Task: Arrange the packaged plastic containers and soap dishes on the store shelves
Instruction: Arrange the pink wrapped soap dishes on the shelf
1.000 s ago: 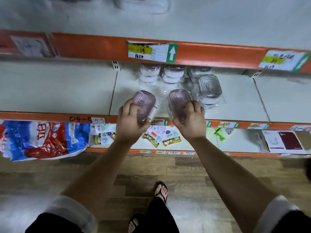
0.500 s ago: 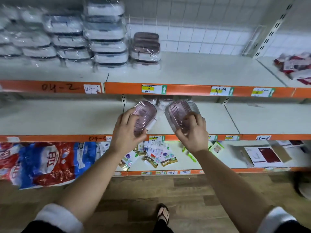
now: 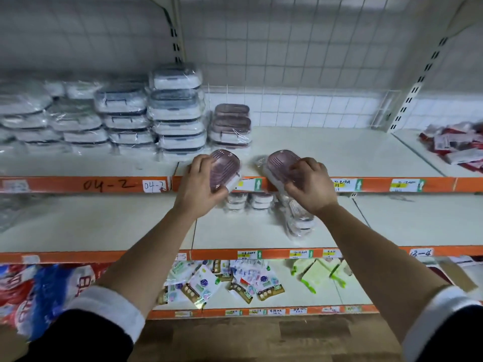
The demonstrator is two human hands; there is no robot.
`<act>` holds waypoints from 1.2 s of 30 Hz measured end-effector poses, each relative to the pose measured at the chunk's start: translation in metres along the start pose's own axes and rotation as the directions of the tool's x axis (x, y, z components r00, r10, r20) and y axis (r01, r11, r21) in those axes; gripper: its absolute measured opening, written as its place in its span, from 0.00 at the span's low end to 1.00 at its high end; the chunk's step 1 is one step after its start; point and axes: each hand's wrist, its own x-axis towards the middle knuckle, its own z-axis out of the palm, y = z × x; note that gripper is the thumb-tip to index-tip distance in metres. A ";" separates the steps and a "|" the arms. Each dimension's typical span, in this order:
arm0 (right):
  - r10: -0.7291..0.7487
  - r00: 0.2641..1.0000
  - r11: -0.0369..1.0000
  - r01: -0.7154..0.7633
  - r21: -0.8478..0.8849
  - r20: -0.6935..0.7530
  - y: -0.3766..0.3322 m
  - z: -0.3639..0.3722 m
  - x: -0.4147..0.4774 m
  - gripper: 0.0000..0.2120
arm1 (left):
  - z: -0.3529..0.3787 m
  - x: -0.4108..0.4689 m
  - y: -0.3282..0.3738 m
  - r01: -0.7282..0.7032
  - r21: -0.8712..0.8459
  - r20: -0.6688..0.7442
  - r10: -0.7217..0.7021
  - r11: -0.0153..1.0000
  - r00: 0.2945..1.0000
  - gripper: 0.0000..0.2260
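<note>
**Entry 1. Left soap dish (image 3: 225, 167).** An oval, ribbed dish of translucent pink plastic, sealed in clear film.
- Position: held by the left hand (image 3: 200, 188) at the front of the upper shelf (image 3: 339, 152). Its far end is past the orange price rail (image 3: 379, 184).
- Grip: the fingers (image 3: 201, 161) are curled over the left rim and the thumb is hooked under the near end, so the hand is closed round the item.
- Relative to the hand: the dish lies to the right of the palm, ribbed face up.

**Entry 2. Right soap dish (image 3: 281, 163).** Same make and wrap.
- Position: held by the right hand (image 3: 312, 189) near the left dish but apart from it.
- Grip: the fingers (image 3: 305, 165) are bent over the near right end, closed on it.
- Relative to the hand: most of the dish projects up and leftward beyond the fingertips, tilted toward the left dish.
- Whether either dish touches the shelf board cannot be told.

**Reason for hold (judged).** Gripping each dish by its near end leaves the far end free to go onto the board first. The likely destination is the stack of matching pink dishes (image 3: 231, 126), just behind the left soap dish, or the bare board to its right.

**Adjacent stock.**
- Film-wrapped grey-lidded white containers (image 3: 177, 113) stand in stacks to the left of the pink stack.
- The middle shelf (image 3: 117, 226) carries short stacks of wrapped white dishes (image 3: 248, 201).
- A leaning stack of clear dishes (image 3: 299, 220) stands on the same shelf, below the right hand.
</note>
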 end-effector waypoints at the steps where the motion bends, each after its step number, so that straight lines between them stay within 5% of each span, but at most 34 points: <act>1: -0.005 1.000 1.000 0.004 0.012 0.018 0.003 0.002 0.008 0.18 | 0.003 0.006 -0.001 0.014 0.008 0.019 -0.014 1.000 1.000 0.31; 11: 0.020 0.990 1.000 -0.023 0.016 0.138 0.027 0.022 0.068 0.21 | 0.036 0.040 0.007 0.039 0.144 -0.060 -0.031 0.989 0.998 0.35; 16: 0.050 0.997 0.997 -0.054 0.062 0.062 0.028 0.031 0.086 0.12 | 0.045 0.035 0.008 0.042 0.172 -0.134 -0.019 0.984 0.991 0.36; 24: 0.117 0.993 0.990 -0.117 0.077 0.006 0.022 0.045 0.094 0.29 | 0.043 0.045 0.003 0.029 0.148 -0.097 -0.015 0.989 0.995 0.35; 29: 0.095 0.995 0.995 -0.094 -0.039 0.022 0.023 0.051 0.094 0.28 | 0.039 0.052 0.000 -0.001 0.122 -0.044 0.006 0.993 0.999 0.34; 36: 0.069 0.997 0.995 -0.068 -0.076 0.014 0.029 0.057 0.097 0.25 | 0.017 0.096 0.028 -0.074 0.108 -0.186 0.093 0.991 0.978 0.33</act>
